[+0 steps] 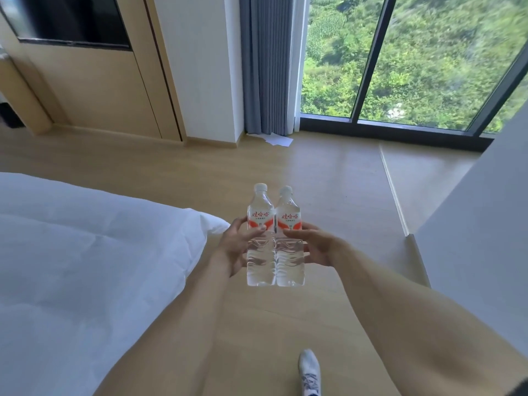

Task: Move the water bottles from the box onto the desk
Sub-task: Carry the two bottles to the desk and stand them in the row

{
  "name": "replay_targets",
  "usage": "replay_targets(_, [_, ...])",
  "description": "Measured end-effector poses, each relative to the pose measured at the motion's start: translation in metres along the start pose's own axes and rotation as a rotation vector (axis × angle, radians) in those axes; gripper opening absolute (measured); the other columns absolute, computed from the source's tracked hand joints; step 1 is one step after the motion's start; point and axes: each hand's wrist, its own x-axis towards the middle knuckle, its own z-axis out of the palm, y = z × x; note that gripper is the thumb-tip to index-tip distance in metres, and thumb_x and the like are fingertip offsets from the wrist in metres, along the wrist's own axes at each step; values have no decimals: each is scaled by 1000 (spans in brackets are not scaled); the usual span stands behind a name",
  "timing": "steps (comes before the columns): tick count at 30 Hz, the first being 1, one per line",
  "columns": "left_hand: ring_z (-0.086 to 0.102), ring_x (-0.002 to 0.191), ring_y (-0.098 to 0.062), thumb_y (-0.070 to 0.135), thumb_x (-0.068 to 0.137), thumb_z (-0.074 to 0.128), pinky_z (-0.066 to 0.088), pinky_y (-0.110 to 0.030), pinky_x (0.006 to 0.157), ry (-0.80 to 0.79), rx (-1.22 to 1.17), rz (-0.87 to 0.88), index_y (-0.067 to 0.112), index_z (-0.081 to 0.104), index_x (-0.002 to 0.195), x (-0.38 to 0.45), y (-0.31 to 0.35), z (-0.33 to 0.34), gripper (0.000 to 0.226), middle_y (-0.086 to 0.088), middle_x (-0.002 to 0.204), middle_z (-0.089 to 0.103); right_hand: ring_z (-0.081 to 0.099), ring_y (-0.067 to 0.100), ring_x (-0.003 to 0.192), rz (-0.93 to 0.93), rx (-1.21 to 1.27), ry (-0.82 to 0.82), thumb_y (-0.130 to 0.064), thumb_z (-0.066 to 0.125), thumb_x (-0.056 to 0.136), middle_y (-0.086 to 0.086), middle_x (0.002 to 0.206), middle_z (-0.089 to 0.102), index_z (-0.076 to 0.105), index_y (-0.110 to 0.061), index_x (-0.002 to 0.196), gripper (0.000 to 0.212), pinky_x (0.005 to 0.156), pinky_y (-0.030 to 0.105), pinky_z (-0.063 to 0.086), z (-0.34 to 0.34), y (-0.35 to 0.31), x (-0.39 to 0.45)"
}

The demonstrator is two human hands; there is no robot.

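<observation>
- Left hand (237, 244) gripping left bottle (260, 238), thumb across its front.
- Right hand (314, 247) gripping right bottle (289, 238), thumb on the label.
- Bottles upright, touching side by side, capped, held in the air above the floor (328, 181).
- Bed (85, 252) to the left; window (428, 61) ahead.

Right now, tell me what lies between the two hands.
In the head view, two water bottles, upright and side by side, sit between the left hand and the right hand, which press them together.
</observation>
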Motion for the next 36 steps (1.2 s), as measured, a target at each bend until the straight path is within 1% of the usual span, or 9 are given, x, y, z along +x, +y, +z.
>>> replay_targets(3, [69, 87, -34, 20, 86, 79, 51, -72, 83, 14, 10, 0, 23, 55, 132, 35, 7, 10, 52, -20, 113, 72, 68, 30, 105, 7, 7, -14, -24, 79, 80, 10, 121, 71, 65, -14, 125, 48, 76, 44, 58, -23, -12, 31])
replay_targets(7, [68, 87, -34, 22, 86, 80, 49, -75, 85, 49, 15, -4, 24, 55, 131, 86, 22, 30, 51, -22, 116, 71, 69, 30, 102, 30, 3, -44, -23, 79, 79, 9, 114, 73, 67, -14, 120, 44, 82, 48, 58, -60, -36, 75])
replay_targets(10, [67, 88, -35, 23, 86, 80, 48, -76, 86, 79, 1, -24, 24, 56, 130, 124, 37, 48, 50, -20, 115, 72, 70, 29, 99, 49, 0, -62, -23, 80, 79, 8, 112, 73, 68, -14, 120, 44, 77, 45, 59, -89, -57, 104])
replay_targets(15, [72, 84, -32, 21, 85, 81, 50, -75, 82, 122, -47, -1, 23, 58, 128, 182, 60, 77, 49, -11, 99, 76, 73, 25, 91, 38, -30, -108, -28, 84, 66, 5, 106, 76, 69, -17, 115, 52, 68, 40, 59, -135, -98, 152])
replay_targets(18, [72, 84, -31, 20, 85, 80, 52, -72, 80, 136, -45, 2, 22, 60, 126, 209, 73, 87, 46, -11, 102, 75, 75, 22, 86, 40, -31, -125, -28, 86, 63, 4, 102, 77, 70, -17, 113, 53, 65, 39, 60, -154, -115, 176])
replay_targets(23, [73, 83, -30, 21, 85, 80, 58, -61, 75, 149, -43, 23, 21, 62, 127, 252, 90, 91, 46, -15, 114, 73, 76, 21, 83, 29, -19, -141, -28, 85, 65, 4, 99, 78, 71, -18, 108, 47, 65, 39, 60, -171, -139, 215])
replay_targets(29, [73, 86, -34, 15, 88, 76, 57, -56, 74, 179, -86, 73, 22, 62, 122, 308, 106, 73, 37, -20, 116, 72, 74, 27, 90, 61, -14, -126, -21, 79, 83, 11, 104, 76, 68, -11, 114, 35, 71, 45, 60, -168, -167, 278])
replay_targets(33, [72, 77, -30, 11, 88, 75, 60, -43, 65, 192, -115, 78, 19, 60, 127, 356, 127, 45, 43, -23, 115, 72, 70, 33, 100, 91, -23, -113, -20, 76, 86, 16, 115, 73, 67, -9, 115, 32, 86, 54, 57, -156, -195, 337])
replay_targets(36, [73, 76, -29, 9, 88, 74, 58, -37, 63, 193, -121, 86, 17, 60, 129, 398, 150, 16, 44, -22, 114, 72, 70, 35, 104, 95, -34, -118, -19, 76, 86, 17, 114, 73, 67, -9, 115, 32, 87, 56, 57, -144, -220, 390])
